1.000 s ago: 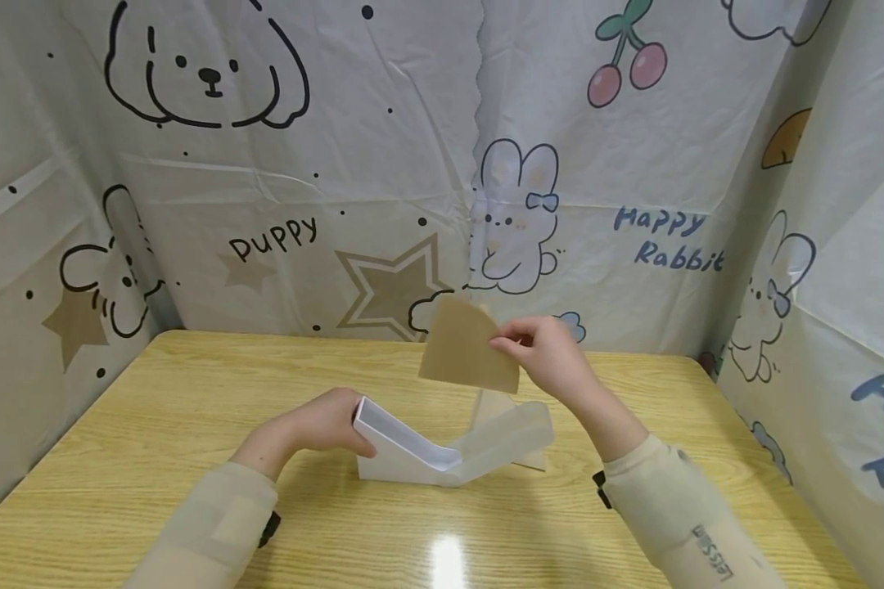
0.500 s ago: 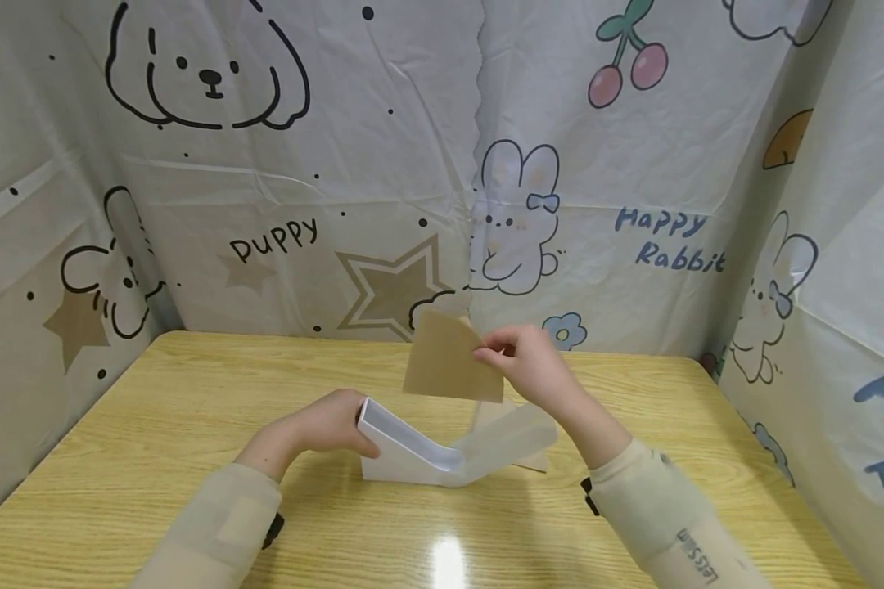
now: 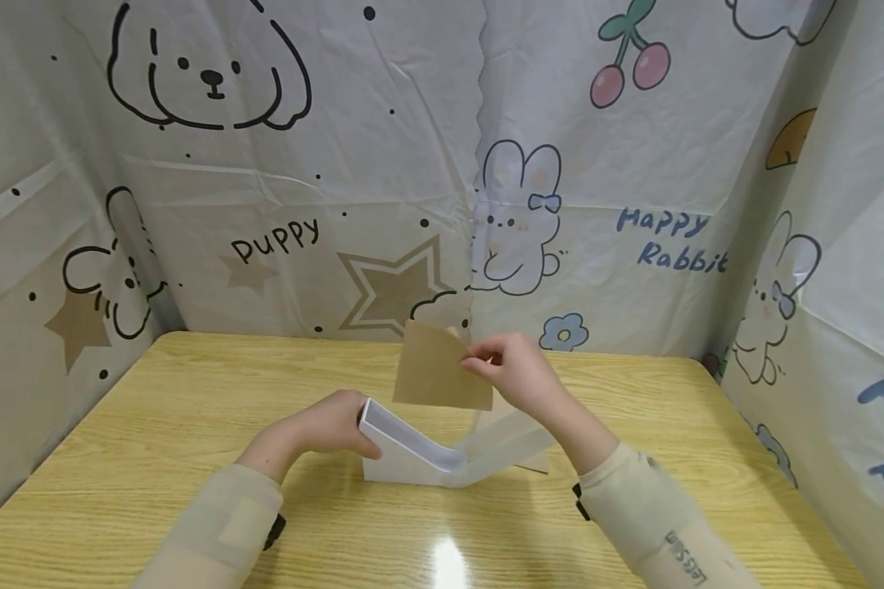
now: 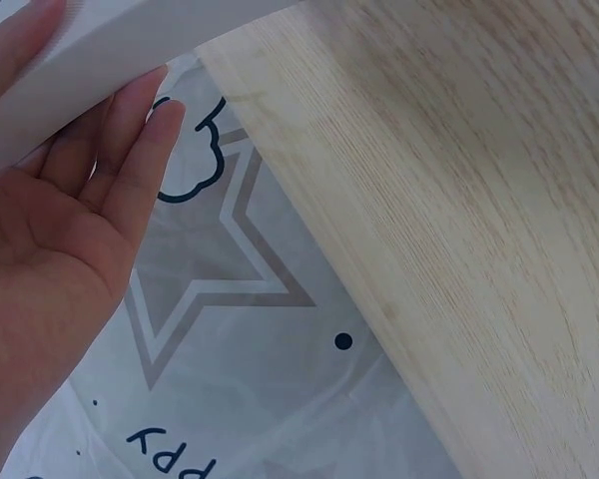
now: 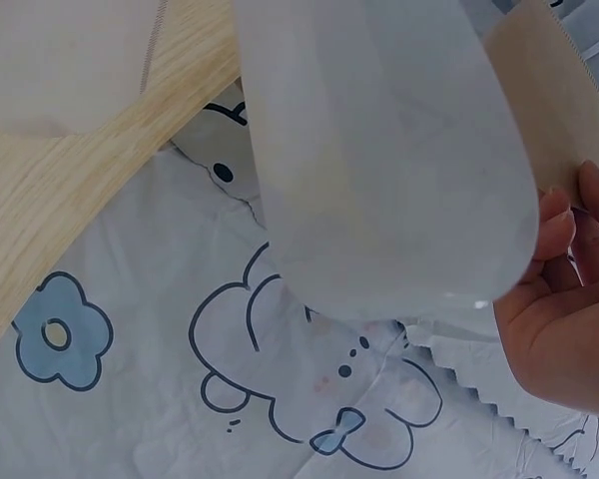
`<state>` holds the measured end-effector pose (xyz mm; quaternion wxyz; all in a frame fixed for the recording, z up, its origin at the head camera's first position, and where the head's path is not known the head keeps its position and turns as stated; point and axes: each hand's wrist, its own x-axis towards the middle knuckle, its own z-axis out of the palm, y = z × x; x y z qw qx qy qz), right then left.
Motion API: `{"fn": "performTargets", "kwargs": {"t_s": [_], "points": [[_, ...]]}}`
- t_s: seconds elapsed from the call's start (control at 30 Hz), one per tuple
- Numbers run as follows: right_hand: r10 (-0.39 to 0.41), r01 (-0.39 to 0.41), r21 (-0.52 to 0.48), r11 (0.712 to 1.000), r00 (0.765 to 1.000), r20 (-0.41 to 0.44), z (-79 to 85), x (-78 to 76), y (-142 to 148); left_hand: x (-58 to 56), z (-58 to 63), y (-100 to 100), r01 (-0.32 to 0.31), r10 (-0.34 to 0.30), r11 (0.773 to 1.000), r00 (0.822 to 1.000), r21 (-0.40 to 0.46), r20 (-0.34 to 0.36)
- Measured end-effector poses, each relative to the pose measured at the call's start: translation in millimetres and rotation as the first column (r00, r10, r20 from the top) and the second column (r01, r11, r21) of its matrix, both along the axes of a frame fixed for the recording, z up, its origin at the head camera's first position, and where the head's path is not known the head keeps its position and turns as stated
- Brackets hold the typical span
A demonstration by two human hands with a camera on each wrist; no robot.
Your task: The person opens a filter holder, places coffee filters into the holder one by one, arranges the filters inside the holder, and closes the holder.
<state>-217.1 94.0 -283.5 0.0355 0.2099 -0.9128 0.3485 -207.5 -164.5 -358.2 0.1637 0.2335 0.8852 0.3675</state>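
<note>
My left hand (image 3: 336,423) grips the left end of a slim white box (image 3: 405,458), which sits on the table. The box's frosted lid (image 3: 497,446) is swung wide to the right. Between thumb and fingers, my right hand (image 3: 519,372) pinches the right edge of a brown paper coffee filter (image 3: 442,368), holding it up behind and above the box. A crimped seam shows on the filter (image 5: 549,90) in the right wrist view. In the left wrist view, the left fingers (image 4: 130,150) lie along the side of the white box (image 4: 150,45).
Another paper filter (image 3: 534,466) lies on the wooden table (image 3: 191,393) behind the lid, partly hidden by it. A printed cloth (image 3: 302,164) hangs as a wall along the back and both sides.
My right hand has moved left and down with the coffee filter, toward the box. The left hand and the box have hardly moved.
</note>
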Motion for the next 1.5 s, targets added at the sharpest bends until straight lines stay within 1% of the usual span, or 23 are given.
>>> {"fn": "performTargets", "kwargs": {"t_s": [0.13, 0.3, 0.53, 0.67, 0.97, 1.5], "points": [[0.003, -0.003, 0.005, 1.000, 1.000, 0.011, -3.0, 0.8, -3.4, -0.5, -0.8, -0.8, -0.003, 0.003, 1.000, 1.000, -0.007, -0.004], [0.030, -0.031, 0.009, 0.999, 0.999, 0.020, -8.0, 0.6, -6.1, -1.0, -1.9, -1.1, -0.001, 0.001, 1.000, 1.000, -0.001, -0.011], [0.052, -0.052, 0.041, 0.998, 0.999, -0.002, -14.7, 2.6, -10.0, -2.1, -3.9, -1.1, -0.002, 0.002, 1.000, 1.000, -0.004, -0.020], [0.056, -0.055, 0.063, 0.997, 0.998, -0.011, -20.7, 2.2, -11.9, -2.1, -3.6, -0.8, -0.006, 0.006, 1.000, 1.000, -0.008, -0.018], [0.070, -0.071, 0.094, 0.993, 0.997, 0.013, -31.2, 2.7, -17.6, -2.2, -3.6, -1.9, 0.004, -0.004, 1.000, 1.000, 0.011, -0.011], [0.072, -0.075, 0.125, 0.989, 0.997, 0.027, -45.3, 7.9, -24.3, -0.7, -1.3, -2.5, 0.022, -0.021, 1.000, 1.000, 0.013, -0.012]]}}
